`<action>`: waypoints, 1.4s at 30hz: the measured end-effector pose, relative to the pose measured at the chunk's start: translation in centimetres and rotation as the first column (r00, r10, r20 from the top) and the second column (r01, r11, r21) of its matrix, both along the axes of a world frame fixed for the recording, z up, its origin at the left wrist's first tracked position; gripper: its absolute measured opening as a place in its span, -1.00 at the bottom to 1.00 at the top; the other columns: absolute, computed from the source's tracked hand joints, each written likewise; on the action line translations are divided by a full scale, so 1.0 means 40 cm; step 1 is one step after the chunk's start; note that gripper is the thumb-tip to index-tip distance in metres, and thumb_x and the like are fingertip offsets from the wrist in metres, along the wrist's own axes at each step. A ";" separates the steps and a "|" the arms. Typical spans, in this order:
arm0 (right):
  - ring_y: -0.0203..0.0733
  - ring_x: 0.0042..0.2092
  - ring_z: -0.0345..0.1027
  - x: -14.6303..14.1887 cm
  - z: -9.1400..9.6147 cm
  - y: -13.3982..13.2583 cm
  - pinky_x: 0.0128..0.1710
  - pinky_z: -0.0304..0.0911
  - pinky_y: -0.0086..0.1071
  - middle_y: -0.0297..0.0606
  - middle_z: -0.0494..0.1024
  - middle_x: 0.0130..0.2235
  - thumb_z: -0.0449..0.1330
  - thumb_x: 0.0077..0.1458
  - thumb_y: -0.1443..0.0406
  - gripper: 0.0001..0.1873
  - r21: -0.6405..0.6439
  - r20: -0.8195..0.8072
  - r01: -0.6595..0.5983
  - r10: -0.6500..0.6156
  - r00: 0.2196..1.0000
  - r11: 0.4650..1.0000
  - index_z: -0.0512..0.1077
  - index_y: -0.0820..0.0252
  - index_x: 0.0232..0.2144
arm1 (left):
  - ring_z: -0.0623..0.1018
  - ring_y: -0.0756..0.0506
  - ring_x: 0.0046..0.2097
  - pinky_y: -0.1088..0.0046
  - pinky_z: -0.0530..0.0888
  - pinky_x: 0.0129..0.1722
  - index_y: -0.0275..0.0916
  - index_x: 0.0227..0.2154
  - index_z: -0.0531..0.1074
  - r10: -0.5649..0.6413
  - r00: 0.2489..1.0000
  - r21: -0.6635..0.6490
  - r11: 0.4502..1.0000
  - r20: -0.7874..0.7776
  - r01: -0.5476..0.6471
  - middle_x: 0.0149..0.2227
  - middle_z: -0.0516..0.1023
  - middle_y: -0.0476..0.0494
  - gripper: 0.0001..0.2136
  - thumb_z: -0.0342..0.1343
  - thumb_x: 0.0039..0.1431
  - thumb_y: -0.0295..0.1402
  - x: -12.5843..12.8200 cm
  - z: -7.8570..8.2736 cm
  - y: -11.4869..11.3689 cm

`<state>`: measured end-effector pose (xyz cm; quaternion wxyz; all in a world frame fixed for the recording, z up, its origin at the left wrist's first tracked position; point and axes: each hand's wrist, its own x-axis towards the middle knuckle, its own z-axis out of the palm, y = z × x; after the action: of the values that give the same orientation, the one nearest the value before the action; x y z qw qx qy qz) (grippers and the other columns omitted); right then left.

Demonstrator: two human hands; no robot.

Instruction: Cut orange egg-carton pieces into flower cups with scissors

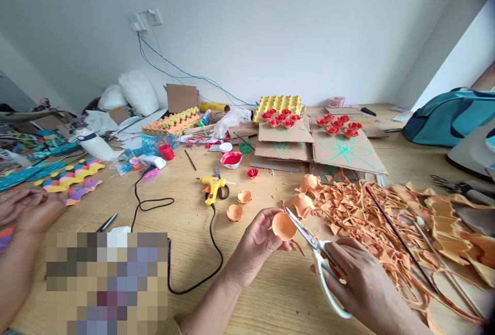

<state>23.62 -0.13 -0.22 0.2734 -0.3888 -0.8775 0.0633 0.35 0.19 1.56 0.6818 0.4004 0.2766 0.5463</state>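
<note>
My left hand (pixel 258 239) pinches a small orange egg-carton cup (pixel 283 225) above the wooden table (pixel 185 206). In my right hand (pixel 358 281) is a pair of white-handled scissors (pixel 314 245), fingers through the loops. The blades are parted and their tips touch the cup's right edge. Two trimmed orange cups (pixel 240 205) lie just beyond my left hand, beside a yellow glue gun (pixel 212 186).
A heap of orange carton scraps (pixel 390 221) fills the table's right side. Red painted cups (pixel 281 117) sit on cardboard sheets at the back, near a yellow egg tray (pixel 278 102). Another person's hands (pixel 27 208) rest at the left edge. A black cord (pixel 211 242) loops across the table.
</note>
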 end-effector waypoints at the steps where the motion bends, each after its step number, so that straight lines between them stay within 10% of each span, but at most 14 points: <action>1: -0.19 -0.41 0.31 0.000 0.000 0.001 -0.38 0.14 -0.34 -0.40 0.34 -0.53 0.12 0.25 0.25 -0.72 -0.002 -0.001 0.003 -0.003 1.000 1.000 0.14 0.09 -0.47 | 0.54 0.03 -0.33 0.45 0.50 -0.23 -0.20 -0.04 0.42 0.011 0.999 0.025 1.000 -0.031 -0.011 -0.18 0.47 -0.06 -0.60 0.35 0.06 -0.31 0.000 0.001 0.000; 42: -0.20 -0.43 0.30 0.001 0.020 -0.002 -0.32 0.15 -0.29 -0.40 0.36 -0.52 0.11 0.23 0.25 -0.77 0.060 0.043 -0.012 0.010 0.999 0.998 0.17 0.10 -0.45 | 0.54 -0.06 -0.18 0.39 0.50 -0.17 -0.21 -0.07 0.45 -0.047 0.992 0.063 0.997 -0.113 0.055 -0.15 0.55 -0.16 -0.72 0.20 0.21 -0.21 -0.013 -0.014 0.005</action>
<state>23.64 -0.19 0.56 0.2657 -0.3769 -0.8868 0.0302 -0.15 0.40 0.99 0.6654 0.4596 0.2858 0.5142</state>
